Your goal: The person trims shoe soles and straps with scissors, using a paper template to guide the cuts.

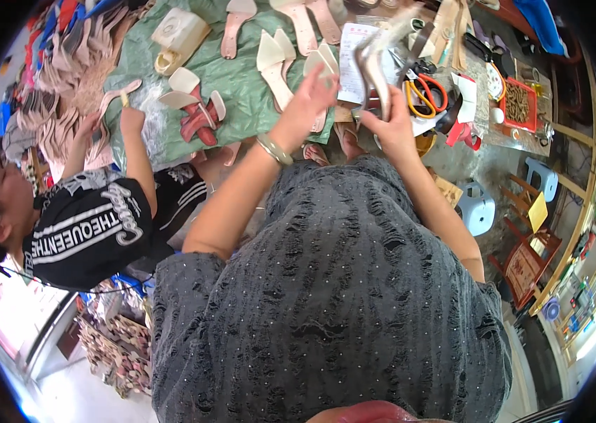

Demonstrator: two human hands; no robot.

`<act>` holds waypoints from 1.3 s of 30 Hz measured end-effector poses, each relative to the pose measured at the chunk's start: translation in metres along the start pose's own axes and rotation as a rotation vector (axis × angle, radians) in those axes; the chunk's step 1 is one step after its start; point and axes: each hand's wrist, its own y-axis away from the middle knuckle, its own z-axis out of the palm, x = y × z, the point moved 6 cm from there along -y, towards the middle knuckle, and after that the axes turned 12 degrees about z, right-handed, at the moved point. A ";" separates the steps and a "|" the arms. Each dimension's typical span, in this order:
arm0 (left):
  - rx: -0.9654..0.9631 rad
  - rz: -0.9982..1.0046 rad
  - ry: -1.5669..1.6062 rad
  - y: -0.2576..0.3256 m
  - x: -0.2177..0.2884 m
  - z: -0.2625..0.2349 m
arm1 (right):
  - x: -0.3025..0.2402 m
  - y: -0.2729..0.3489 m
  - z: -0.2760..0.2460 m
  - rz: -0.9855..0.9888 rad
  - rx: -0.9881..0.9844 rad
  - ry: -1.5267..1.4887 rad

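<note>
My right hand is closed round a shiny, curved silver metal tool, which looks like pliers and is blurred at its upper end. Over the near edge of the green sheet, my left hand is slightly blurred, its fingers apart and nothing plainly in them. Just beyond those fingers lie pale pointed shoe insoles, partly hidden by the hand. To their left is another pair of pointed insoles. A white printed paper lies partly behind the tool.
At the left, a co-worker in black holds a small brush at a shoe sole. Red shoe pieces and a yellowish plastic jug sit on the sheet. Orange-handled scissors and a red tray are at the right. Blue stools stand below.
</note>
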 end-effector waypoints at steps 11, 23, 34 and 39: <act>0.607 -0.078 0.171 0.081 -0.052 -0.093 | 0.037 0.012 0.148 -0.168 -0.536 0.477; 0.558 -0.139 -0.208 0.064 -0.122 -0.215 | 0.083 0.018 0.105 -0.137 -0.488 0.537; 0.539 -0.190 -0.888 0.039 -0.124 -0.253 | 0.128 0.025 0.007 0.183 -0.225 0.308; 0.346 -0.227 -1.077 0.037 -0.104 -0.228 | 0.092 0.009 -0.076 0.016 0.198 0.285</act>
